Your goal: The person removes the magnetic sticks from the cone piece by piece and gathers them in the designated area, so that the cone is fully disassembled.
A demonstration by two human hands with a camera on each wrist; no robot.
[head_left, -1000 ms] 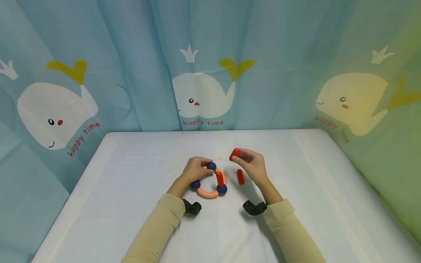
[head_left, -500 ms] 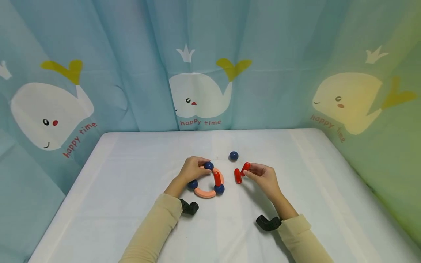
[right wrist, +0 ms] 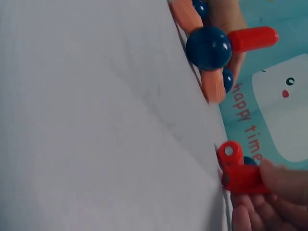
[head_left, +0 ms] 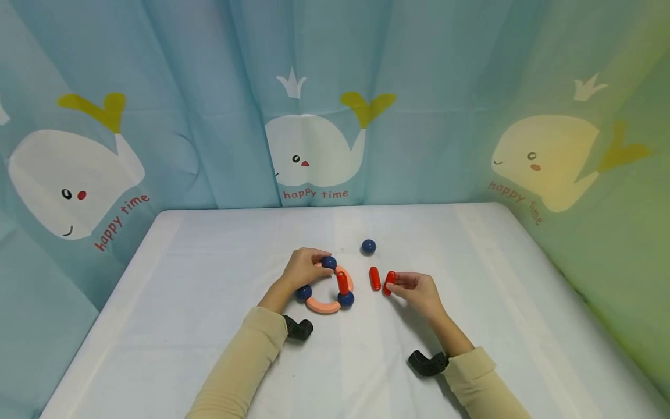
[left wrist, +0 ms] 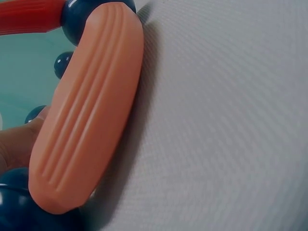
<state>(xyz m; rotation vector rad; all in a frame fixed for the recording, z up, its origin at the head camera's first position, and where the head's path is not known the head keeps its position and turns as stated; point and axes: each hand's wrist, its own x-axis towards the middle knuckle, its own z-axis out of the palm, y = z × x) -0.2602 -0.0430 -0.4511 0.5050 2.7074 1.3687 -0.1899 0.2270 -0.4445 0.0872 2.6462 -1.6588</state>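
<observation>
A ring of curved peach bars (head_left: 323, 306) and dark blue balls (head_left: 345, 299) lies on the white table. My left hand (head_left: 299, 272) pinches the ring's far blue ball (head_left: 329, 263) between thumb and fingers. From the ring's right ball a straight red rod (head_left: 342, 283) sticks up. My right hand (head_left: 423, 294) pinches another red rod (head_left: 389, 283) by its side, upright and close over the table. Just left of it lies a loose red rod (head_left: 374, 278). In the left wrist view a peach bar (left wrist: 89, 106) covers most of the left hand.
A single blue ball (head_left: 369, 247) sits beyond the loose rod. Black wrist devices (head_left: 299, 329) are strapped below both sleeves. A blue curtain (head_left: 220, 116) with whale prints hangs behind the far edge of the white table (head_left: 209, 256).
My right hand has come nearer and to the right with its red rod, lowering it beside the loose rod. The single blue ball behind it is now uncovered. My left hand stays on the ring.
</observation>
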